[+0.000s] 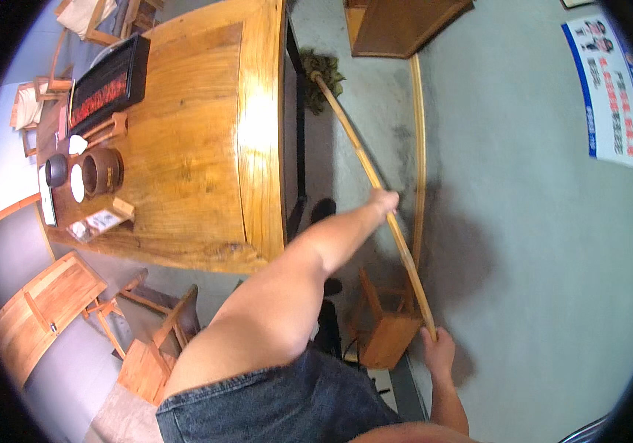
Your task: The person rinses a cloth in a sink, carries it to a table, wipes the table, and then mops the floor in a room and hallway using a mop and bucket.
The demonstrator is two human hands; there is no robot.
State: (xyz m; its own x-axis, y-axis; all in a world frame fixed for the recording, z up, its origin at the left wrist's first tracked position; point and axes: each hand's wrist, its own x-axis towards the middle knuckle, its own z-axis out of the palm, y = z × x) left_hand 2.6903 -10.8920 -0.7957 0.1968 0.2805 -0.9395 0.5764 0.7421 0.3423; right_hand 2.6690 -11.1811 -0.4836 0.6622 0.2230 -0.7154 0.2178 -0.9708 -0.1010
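- Mop (361, 150): pole slanting through the centre of the frame, its head on the grey floor (375, 96) at upper centre, near the worktop's edge.
- Left hand (384, 200): fingers wrapped round the mid-pole.
- Right hand (439, 350), lower right: fingers grasping the pole's end.
- Wooden worktop (183, 148), upper left: glossy, bearing a black tray (138, 70) and a brown pot (112, 171).
- Pale wall (545, 229), right: poster (611, 96) above.
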